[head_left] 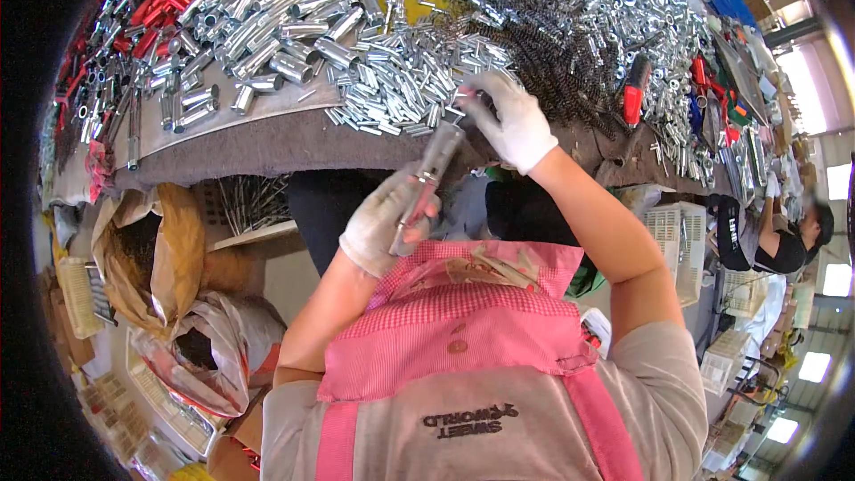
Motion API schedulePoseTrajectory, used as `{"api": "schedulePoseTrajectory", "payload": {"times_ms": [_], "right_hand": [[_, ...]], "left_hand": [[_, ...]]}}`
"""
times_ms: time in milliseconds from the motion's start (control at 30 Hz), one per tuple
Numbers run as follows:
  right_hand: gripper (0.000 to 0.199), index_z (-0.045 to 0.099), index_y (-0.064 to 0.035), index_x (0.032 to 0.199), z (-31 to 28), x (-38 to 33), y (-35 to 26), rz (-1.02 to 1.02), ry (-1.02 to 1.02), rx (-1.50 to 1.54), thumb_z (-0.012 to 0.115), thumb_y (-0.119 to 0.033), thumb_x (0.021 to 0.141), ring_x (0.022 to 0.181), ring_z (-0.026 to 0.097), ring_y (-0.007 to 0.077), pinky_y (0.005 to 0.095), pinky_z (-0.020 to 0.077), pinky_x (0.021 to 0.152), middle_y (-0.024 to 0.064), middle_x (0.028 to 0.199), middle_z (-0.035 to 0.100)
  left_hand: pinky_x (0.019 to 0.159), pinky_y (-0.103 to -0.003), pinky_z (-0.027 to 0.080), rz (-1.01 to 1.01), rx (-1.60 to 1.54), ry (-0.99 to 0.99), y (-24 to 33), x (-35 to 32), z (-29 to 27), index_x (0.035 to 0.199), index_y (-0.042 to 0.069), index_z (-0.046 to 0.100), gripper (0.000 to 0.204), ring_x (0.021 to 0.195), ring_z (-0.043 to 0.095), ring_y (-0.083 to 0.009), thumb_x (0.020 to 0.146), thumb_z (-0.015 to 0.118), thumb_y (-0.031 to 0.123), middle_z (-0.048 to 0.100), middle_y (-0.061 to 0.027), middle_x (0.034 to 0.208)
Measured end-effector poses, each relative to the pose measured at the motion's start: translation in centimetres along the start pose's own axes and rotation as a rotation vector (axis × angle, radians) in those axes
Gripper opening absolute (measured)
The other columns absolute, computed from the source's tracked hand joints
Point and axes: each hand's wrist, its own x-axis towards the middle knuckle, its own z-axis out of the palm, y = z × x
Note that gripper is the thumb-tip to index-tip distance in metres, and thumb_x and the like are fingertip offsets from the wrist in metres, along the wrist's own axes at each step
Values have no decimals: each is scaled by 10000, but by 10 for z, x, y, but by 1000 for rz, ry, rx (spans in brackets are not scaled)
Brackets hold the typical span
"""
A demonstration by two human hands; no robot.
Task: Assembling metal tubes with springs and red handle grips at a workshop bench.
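Silver metal tube [439, 153] grasped in left hand [383, 221] by table's [267, 144] near edge, long axis slanting up-right, top end nearest right hand [517, 122], fingers curled just beyond, can't tell if pinching a part

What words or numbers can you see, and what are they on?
Greyish shirt: dark, upside-down lettering, which I won't copy out.
Black cloth beside the co-worker: pale, sideways lettering; I won't copy that either.
Pink apron: pale patch with marks, too blurred to read.
Metal tube in the left hand: no writing I can make out.
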Motion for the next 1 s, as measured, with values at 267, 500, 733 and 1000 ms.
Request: {"api": "schedulePoseTrajectory", "payload": {"times_ms": [267,500,733,1000], "right_hand": [[159,648,-105,939,16,9,18,-20,-16,-225,636,-154,788,869,599,306,388,488,783,100,957,603],[179,604,-103,979,14,13,5,100,-134,-420,592,-203,832,861,597,311,396,489,753,115,940,584],[123,583,-34,949,-13,6,-27,-50,-111,201,571,-103,848,819,604,322,369,489,732,137,917,610],[113,617,-80,871,-13,5,-71,-225,-269,-301,597,-109,764,794,592,317,399,500,686,121,860,585]], "left_hand": [[366,-177,324,68,-194,104,9,3,-7,1166,149,441,270,476,411,-77,984,392,342,496,-46,828],[371,-185,280,7,-247,118,13,0,2,1116,156,458,232,484,385,-68,983,395,336,501,-40,834],[383,-186,308,100,-145,123,10,1,4,1226,166,456,293,482,422,-79,978,419,318,527,-39,810],[431,-183,331,200,199,266,5,-1,6,1319,134,425,409,560,460,-72,946,503,283,555,-23,845]]}}
